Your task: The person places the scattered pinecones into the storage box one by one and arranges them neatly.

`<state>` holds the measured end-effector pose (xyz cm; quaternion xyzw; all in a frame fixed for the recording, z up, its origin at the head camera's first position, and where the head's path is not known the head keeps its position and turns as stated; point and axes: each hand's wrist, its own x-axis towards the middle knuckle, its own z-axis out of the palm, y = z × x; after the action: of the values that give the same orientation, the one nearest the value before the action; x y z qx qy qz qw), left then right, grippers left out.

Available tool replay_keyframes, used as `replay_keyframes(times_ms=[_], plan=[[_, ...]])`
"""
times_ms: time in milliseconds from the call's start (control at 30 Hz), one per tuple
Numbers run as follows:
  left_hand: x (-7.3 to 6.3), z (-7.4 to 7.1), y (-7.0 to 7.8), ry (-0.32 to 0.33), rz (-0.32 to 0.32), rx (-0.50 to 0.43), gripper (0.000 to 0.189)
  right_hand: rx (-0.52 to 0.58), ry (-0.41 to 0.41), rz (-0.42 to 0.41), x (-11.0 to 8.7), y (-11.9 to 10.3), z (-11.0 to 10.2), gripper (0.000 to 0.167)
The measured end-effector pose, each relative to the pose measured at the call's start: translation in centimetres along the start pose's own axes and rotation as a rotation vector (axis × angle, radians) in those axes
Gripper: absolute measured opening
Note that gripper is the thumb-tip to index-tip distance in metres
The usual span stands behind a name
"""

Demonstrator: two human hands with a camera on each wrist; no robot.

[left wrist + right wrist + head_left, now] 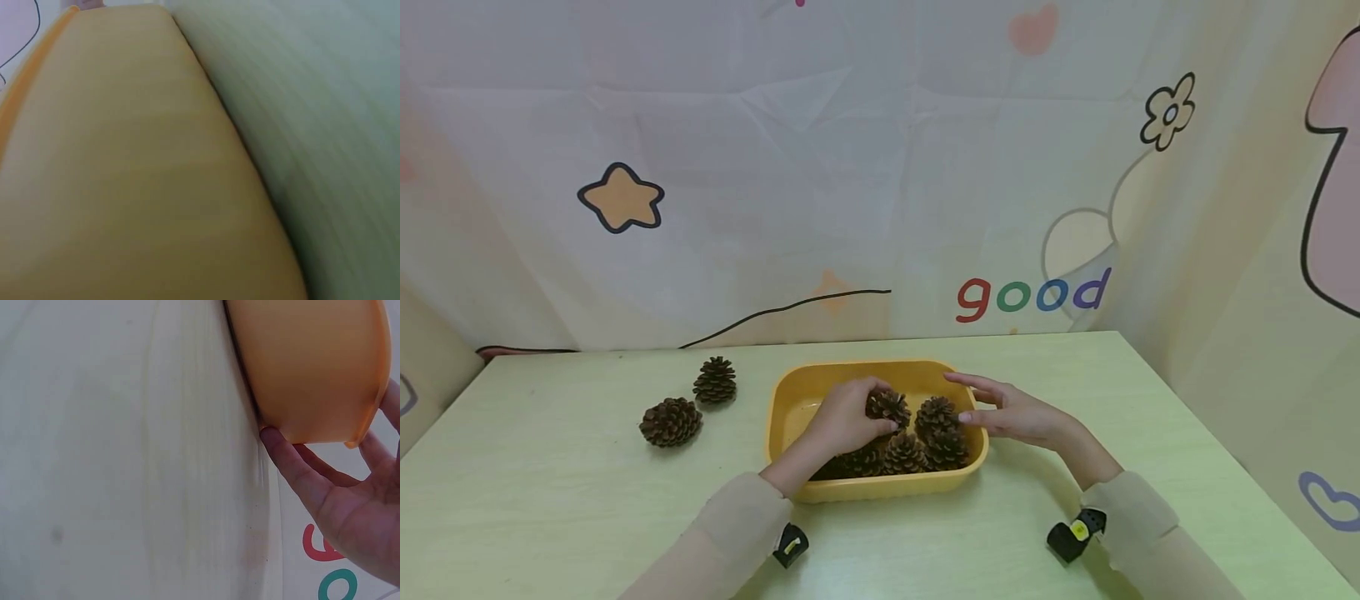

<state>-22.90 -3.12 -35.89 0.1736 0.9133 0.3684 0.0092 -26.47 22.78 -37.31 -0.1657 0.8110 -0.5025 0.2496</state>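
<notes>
A yellow plastic basin (887,487) stands on the table with several brown pine cones (904,454) inside, mostly along its near and right sides. My left hand (850,417) reaches over the near rim and grips a pine cone (889,407) between thumb and fingers, above the others. At the basin's right end, my right hand (1018,412) holds the wall, its thumb over the rim. From the right wrist, the fingers (294,462) show against the outside of the basin (312,369), one low by its base. The left wrist view shows mainly the basin's outer wall (125,150).
Two more pine cones, one lying (671,422) and one behind it (715,381), are on the table left of the basin. A printed curtain (737,208) hangs behind the pale green table (550,500). Each wrist carries a small black camera (791,546).
</notes>
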Motion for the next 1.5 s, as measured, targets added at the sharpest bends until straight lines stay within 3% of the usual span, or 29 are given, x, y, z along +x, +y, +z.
replay_keyframes(times_ms=[467, 1200, 1500], plan=[[0.60, 0.62, 0.42, -0.030, -0.016, 0.075, 0.042, 0.003, -0.006, -0.012, 0.00, 0.10, 0.09, 0.071], [0.85, 0.47, 0.13, -0.114, -0.059, -0.048, 0.048, 0.004, -0.009, -0.007, 0.15, 0.21, 0.03, 0.071], [0.48, 0.11, -0.23, -0.113, -0.062, -0.055, 0.047, 0.001, -0.005, -0.007, 0.15, 0.31, 0.04, 0.071]])
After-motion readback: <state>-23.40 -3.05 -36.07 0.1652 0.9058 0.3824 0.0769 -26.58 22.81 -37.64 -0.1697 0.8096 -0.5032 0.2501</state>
